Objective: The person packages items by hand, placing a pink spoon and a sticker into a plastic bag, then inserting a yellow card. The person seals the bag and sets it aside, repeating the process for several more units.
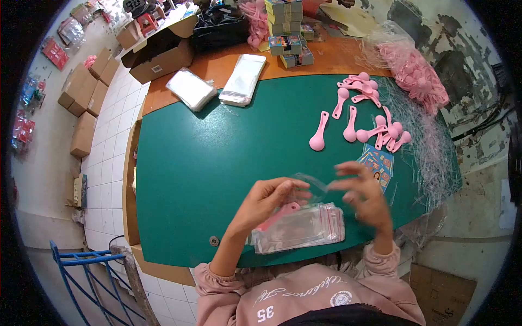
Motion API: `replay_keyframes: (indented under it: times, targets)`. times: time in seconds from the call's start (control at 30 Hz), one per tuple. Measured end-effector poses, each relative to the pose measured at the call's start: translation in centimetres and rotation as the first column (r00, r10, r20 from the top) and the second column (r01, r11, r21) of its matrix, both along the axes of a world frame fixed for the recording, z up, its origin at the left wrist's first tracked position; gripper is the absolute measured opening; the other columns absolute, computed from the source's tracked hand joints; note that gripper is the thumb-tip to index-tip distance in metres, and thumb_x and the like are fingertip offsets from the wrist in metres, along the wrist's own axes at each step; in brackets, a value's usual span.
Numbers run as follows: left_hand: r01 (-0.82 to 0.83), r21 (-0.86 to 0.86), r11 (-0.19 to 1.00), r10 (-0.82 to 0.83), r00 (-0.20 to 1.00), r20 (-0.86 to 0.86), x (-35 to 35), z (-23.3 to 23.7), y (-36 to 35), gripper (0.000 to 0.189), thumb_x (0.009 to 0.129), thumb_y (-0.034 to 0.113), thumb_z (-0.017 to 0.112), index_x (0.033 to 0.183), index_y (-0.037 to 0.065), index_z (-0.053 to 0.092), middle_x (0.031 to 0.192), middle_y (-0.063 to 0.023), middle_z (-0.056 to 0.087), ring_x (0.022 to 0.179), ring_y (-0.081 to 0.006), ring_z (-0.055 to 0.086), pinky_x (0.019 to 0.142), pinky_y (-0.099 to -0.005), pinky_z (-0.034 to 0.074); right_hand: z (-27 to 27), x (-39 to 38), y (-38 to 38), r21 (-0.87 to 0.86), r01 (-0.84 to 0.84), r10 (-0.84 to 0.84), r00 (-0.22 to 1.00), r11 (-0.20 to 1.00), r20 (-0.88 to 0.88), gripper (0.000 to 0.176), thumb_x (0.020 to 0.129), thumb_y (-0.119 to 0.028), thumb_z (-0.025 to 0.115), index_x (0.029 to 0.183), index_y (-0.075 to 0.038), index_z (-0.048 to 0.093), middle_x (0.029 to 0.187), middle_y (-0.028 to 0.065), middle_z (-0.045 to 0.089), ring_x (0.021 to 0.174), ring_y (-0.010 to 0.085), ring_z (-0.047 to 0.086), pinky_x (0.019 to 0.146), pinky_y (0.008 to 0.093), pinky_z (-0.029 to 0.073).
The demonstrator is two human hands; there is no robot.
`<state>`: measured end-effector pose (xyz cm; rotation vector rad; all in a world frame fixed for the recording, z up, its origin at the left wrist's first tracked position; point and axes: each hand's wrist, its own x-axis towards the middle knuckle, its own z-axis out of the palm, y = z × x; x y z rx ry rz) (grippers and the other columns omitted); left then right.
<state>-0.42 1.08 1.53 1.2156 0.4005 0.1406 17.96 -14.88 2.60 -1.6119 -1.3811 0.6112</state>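
**At the near table edge: two hands on one clear bag**

Near the front rim of the green table, you hold a clear bag between both hands, raised above the top. Your left hand has its fingers curled in, pinching the bag's left edge. Your right hand meets the bag's other edge. It is blurred, so I cannot tell if those fingers pinch or only touch.

- Under the left palm: a pink spoon, slanting across the pile. Gripped or just lying there, unclear.
- Right below both hands: a pile of zip bags, close to the rim.
- Just beyond your right hand: a printed card, flat.
- Further out on the right: loose spoons, some overlapping, one alone to their left.
- A clear crinkled wrap borders the right edge.
- At the far edge: two bag stacks, then card packs and a carton.

Open room: bare green to the left of your left hand and ahead across the middle. The right side is crowded, and the rim is tight behind the pile.
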Motion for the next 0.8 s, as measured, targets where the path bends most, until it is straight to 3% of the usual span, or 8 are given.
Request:
replay_keyframes:
  times: [0.07, 0.13, 0.23, 0.33, 0.47, 0.53, 0.7, 0.8]
  targets:
    - [-0.061, -0.085, 0.995, 0.061, 0.998, 0.005, -0.6, -0.1, 1.0, 0.033, 0.095, 0.020, 0.038, 0.108, -0.005, 0.054, 0.095, -0.0157, 0.062, 0.086, -0.0187, 0.061, 0.071, -0.0250, 0.050, -0.3, 3.8, -2.3, -0.135, 0.374, -0.341, 0.914, 0.917, 0.219, 0.034, 0.074, -0.021, 0.064, 0.106, -0.006, 0.060, 0.109, 0.0148, 0.049, 0.099, 0.0264, 0.050, 0.084, 0.0338, 0.041]
    - [-0.072, -0.090, 0.993, 0.073, 0.997, 0.007, -0.9, 0.0, 1.5, 0.033, 0.095, 0.020, 0.038, 0.108, -0.006, 0.054, 0.094, -0.0158, 0.062, 0.086, -0.0186, 0.061, 0.071, -0.0251, 0.051, -2.6, 6.5, -4.7, -0.094, 0.569, -0.446, 0.727, 0.817, 0.521, 0.039, 0.068, -0.008, 0.066, 0.105, -0.004, 0.059, 0.101, 0.0144, 0.052, 0.090, 0.0261, 0.053, 0.079, 0.0327, 0.043]
    - [-0.080, -0.096, 0.992, 0.082, 0.996, 0.018, -0.6, 0.0, 1.8, 0.032, 0.095, 0.019, 0.038, 0.108, -0.006, 0.054, 0.094, -0.0158, 0.062, 0.086, -0.0185, 0.061, 0.072, -0.0252, 0.051, -3.7, 7.5, -5.9, -0.244, 0.632, -0.508, 0.753, 0.736, 0.419, 0.036, 0.067, -0.004, 0.065, 0.102, -0.003, 0.058, 0.093, 0.0139, 0.053, 0.086, 0.0270, 0.054, 0.076, 0.0341, 0.043]
    - [-0.061, -0.053, 0.997, 0.063, 0.998, 0.029, -0.5, 0.1, 1.9, 0.032, 0.094, 0.019, 0.040, 0.108, -0.006, 0.054, 0.094, -0.0154, 0.062, 0.087, -0.0185, 0.061, 0.073, -0.0253, 0.051, -4.0, 7.9, -5.9, -0.191, 0.715, -0.626, 0.687, 0.672, 0.371, 0.031, 0.068, -0.004, 0.063, 0.098, -0.001, 0.057, 0.087, 0.0134, 0.054, 0.082, 0.0270, 0.054, 0.073, 0.0348, 0.043]
    - [-0.034, 0.055, 0.998, 0.032, 0.999, 0.043, -0.5, -0.1, 1.9, 0.032, 0.094, 0.022, 0.041, 0.109, -0.003, 0.055, 0.096, -0.0162, 0.063, 0.089, -0.0200, 0.061, 0.073, -0.0286, 0.051, -2.9, 7.0, -4.5, 0.070, 0.675, -0.552, 0.533, 0.734, 0.641, 0.025, 0.072, -0.002, 0.061, 0.096, 0.000, 0.056, 0.083, 0.0118, 0.059, 0.075, 0.0207, 0.057, 0.070, 0.0317, 0.044]
    - [-0.032, 0.047, 0.998, 0.031, 0.999, 0.030, -0.3, -0.2, 1.7, 0.033, 0.093, 0.022, 0.041, 0.109, -0.003, 0.055, 0.097, -0.0165, 0.062, 0.089, -0.0201, 0.061, 0.074, -0.0284, 0.051, -0.3, 4.3, -1.9, -0.003, 0.572, -0.568, 0.815, 0.821, 0.113, 0.021, 0.076, -0.002, 0.060, 0.096, 0.000, 0.057, 0.080, 0.0094, 0.062, 0.071, 0.0134, 0.058, 0.065, 0.0273, 0.046]
    - [-0.034, 0.031, 0.999, 0.034, 0.999, 0.013, 0.2, -0.3, 1.2, 0.034, 0.093, 0.022, 0.042, 0.108, -0.005, 0.055, 0.097, -0.0149, 0.062, 0.088, -0.0187, 0.061, 0.076, -0.0281, 0.050, 3.2, -0.2, 2.3, -0.016, 0.218, -0.218, 0.966, 0.976, -0.140, 0.023, 0.075, -0.002, 0.062, 0.099, -0.003, 0.060, 0.082, 0.0079, 0.063, 0.074, 0.0110, 0.059, 0.063, 0.0248, 0.047]
    - [-0.071, 0.214, 0.974, 0.083, 0.995, -0.049, 0.0, -0.9, 1.3, 0.030, 0.092, 0.019, 0.045, 0.105, -0.005, 0.058, 0.087, -0.0112, 0.064, 0.080, -0.0117, 0.059, 0.072, -0.0253, 0.048, 3.8, -0.7, 3.4, -0.032, 0.120, -0.118, 0.992, 0.992, 0.041, 0.026, 0.074, 0.000, 0.062, 0.099, -0.004, 0.061, 0.084, 0.0103, 0.063, 0.073, 0.0168, 0.061, 0.063, 0.0276, 0.047]
